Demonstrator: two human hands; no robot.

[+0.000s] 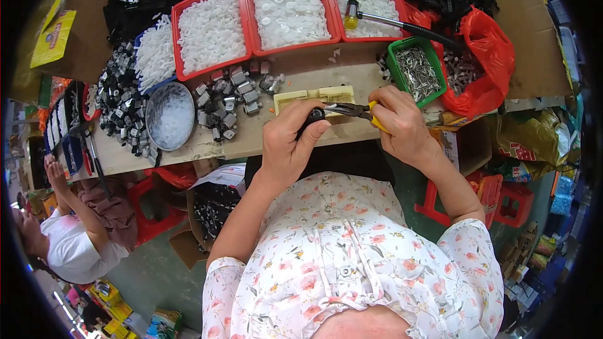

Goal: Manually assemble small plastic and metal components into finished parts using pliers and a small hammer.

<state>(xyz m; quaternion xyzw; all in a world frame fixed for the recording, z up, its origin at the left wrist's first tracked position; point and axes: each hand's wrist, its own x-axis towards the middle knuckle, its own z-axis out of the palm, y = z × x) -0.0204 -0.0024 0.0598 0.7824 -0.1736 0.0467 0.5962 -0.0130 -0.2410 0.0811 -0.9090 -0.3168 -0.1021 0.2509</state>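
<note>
My left hand (290, 140) is closed around a small black part with a rounded end (315, 114), most of it hidden by the fingers. In my right hand (403, 124) is a pair of pliers (352, 110) with yellow handles, the fingers wrapped round the grips. The jaws point left and meet the black part or lie right against it; what they grip is too small to make out. Just beyond both hands a cream-coloured block (295, 95) with a recessed top lies on the wooden bench (301, 70).
Red trays (182, 64) of white plastic pieces line the back. A hammer (389, 22) rests across the right one. Nearby are a green basket (396, 66) of metal pins, a red bag (487, 56), a metal bowl (179, 144) and piled metal-and-black parts (119, 100). Another person (75, 238) sits at left.
</note>
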